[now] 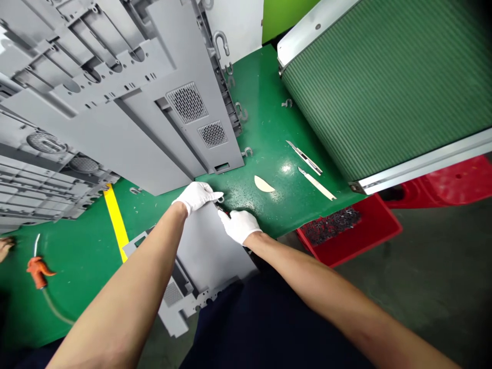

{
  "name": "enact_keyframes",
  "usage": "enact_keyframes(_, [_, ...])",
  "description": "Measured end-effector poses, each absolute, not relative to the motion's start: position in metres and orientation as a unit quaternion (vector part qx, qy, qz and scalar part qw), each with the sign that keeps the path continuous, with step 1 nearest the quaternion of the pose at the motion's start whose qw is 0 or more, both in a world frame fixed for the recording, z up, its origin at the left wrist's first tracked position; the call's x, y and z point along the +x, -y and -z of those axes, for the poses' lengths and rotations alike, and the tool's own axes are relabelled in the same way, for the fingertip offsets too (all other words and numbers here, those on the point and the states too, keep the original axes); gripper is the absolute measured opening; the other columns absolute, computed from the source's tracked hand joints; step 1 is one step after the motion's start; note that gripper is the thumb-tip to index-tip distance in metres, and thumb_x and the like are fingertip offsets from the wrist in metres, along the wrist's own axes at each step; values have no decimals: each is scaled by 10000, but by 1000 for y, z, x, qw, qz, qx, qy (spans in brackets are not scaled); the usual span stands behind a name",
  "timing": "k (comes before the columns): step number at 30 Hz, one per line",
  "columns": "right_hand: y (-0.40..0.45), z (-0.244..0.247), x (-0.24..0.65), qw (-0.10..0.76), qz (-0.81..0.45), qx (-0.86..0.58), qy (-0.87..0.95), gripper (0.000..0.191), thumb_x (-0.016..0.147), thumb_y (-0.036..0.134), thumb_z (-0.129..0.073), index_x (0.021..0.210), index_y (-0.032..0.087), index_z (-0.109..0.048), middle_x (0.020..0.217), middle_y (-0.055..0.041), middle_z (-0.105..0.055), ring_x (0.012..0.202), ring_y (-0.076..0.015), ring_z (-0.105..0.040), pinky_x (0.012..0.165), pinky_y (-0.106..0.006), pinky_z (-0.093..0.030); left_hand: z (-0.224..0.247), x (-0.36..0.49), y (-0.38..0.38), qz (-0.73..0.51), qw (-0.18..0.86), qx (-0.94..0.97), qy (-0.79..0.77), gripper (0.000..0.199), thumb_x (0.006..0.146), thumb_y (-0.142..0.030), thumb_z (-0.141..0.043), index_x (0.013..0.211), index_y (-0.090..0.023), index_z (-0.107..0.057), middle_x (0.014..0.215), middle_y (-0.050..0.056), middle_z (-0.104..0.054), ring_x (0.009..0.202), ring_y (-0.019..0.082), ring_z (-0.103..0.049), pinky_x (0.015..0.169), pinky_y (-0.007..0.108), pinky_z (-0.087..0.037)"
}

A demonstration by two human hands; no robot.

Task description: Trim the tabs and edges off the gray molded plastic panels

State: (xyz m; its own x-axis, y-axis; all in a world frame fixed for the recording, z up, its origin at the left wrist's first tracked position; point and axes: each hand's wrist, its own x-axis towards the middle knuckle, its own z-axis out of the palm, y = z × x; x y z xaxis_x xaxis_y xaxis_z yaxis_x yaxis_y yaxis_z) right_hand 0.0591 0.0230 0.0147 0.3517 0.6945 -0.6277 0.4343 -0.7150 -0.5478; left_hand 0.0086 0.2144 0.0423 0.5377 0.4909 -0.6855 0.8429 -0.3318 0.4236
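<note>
- Right hand (pixel 240 226), white-gloved, in the head view: closed around a small dark hand tool with a touch of red (pixel 220 207), mostly hidden by the fingers, so its type cannot be told.
- Left hand (pixel 198 197), also white-gloved: fingers bent at the panel's upper edge, thumb and fingertips near the tool; whether they pinch a small grey hooked piece there cannot be told.
- Large flat light-grey moulded panel (pixel 215 251): beneath both hands, its lower end close to the person's dark clothing, its upper edge by the green tabletop (pixel 253 123).
- Working well here, as a judgement, calls for a steady left hand, fingertips out of line with the tool's tip, short controlled movements, and the tool kept from scraping the smooth face.
- Bracing the panel against the table edge would likely help, since its broad shape could swing.
- Two slim craft knives, one metallic (pixel 305 159) and one cream-handled (pixel 317 184), lie with blades bare right of a cream half-moon piece (pixel 264 184); sleeves and wrists should pass well wide of them.
- Brands, labels, writing: none can be read on the panel, the knives or the orange air gun (pixel 37 271) at far left.
</note>
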Motion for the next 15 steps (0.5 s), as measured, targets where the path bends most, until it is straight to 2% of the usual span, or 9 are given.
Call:
enact_keyframes(7, [-21, -5, 59, 173, -457, -803, 341, 809, 912, 775, -129, 971, 200, -694, 973, -153, -745, 954, -294, -692, 836, -381, -492, -46, 7, -216, 215, 400, 787, -418, 496, 574, -653, -788, 674, -186, -656, 568, -37, -527, 559, 122, -403, 537, 287, -355])
enact_keyframes(10, [-22, -2, 59, 189, -458, -797, 346, 831, 902, 788, -102, 960, 205, -691, 977, -154, -744, 959, -300, -688, 835, -393, -489, -47, 8, -215, 221, 398, 788, -414, 499, 582, -660, -779, 673, -186, -656, 579, -36, -532, 569, 123, -403, 541, 289, -357])
enact_keyframes(15, [-25, -5, 54, 169, -444, -811, 342, 819, 935, 737, -106, 959, 179, -705, 920, -171, -744, 910, -305, -697, 823, -410, -498, -46, 10, -213, 233, 389, 787, -418, 489, 582, -648, -785, 657, -187, -639, 573, -36, -516, 561, 123, -396, 536, 292, -344])
